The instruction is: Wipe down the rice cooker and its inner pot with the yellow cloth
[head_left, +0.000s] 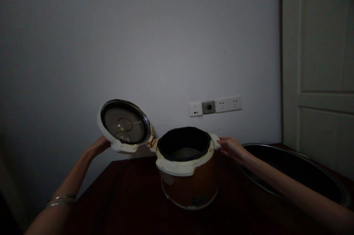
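Cooker (189, 185), brown with a white rim, at the middle of a dark reddish table (121, 190), its hinged lid (124, 124) swung open to the left. The right hand (230, 147) pinches the white side handle (215, 141) between bent fingers. The left hand (101, 144) is at the lid's far-left edge; its fingers are hidden, so their spread cannot be told. Right: a wide, dark basin (290, 166). Beyond: a pale wall (166, 43) with sockets (228, 104), and a panelled door (326, 61) far right.
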The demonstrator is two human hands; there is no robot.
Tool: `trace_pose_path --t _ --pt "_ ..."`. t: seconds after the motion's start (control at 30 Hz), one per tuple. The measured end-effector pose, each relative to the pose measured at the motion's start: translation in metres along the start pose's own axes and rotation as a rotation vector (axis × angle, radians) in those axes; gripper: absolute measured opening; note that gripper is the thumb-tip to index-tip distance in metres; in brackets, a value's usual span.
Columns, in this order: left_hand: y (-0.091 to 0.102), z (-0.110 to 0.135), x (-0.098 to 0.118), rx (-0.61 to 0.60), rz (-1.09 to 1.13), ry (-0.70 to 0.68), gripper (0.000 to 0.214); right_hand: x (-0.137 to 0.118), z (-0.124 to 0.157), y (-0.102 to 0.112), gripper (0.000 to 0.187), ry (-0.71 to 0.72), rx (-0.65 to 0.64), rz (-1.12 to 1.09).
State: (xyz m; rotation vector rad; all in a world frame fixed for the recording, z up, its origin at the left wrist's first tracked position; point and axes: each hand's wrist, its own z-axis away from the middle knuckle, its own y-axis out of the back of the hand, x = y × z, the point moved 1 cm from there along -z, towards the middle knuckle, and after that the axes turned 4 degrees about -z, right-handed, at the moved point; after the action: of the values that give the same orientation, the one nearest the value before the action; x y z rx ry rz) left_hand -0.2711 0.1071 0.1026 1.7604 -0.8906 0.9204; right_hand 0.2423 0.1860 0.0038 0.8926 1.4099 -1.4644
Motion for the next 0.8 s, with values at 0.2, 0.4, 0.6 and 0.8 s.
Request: trace_pose_path --t 0.2,0.4,0.6,0.8 --pt "0.013 0.005 -0.017 -0.135 -0.05 0.036 0.039 0.001 0.002 -0.001 0.02 0.01 0.0 -0.006" --pt "0.006 0.024 -0.047 -0.298 -0.425 0.411 0.055 0.006 0.014 -0.005 0.011 0.03 0.019 -0.07" --pt "-0.046 0.052 -0.067 -0.619 -0.694 0.441 0.04 0.013 0.017 0.003 0.019 0.009 0.056 0.009" --pt "-0.114 0.086 -0.055 -0.511 -0.709 0.06 0.032 0.012 0.073 0.021 0.039 0.844 0.102 0.784"
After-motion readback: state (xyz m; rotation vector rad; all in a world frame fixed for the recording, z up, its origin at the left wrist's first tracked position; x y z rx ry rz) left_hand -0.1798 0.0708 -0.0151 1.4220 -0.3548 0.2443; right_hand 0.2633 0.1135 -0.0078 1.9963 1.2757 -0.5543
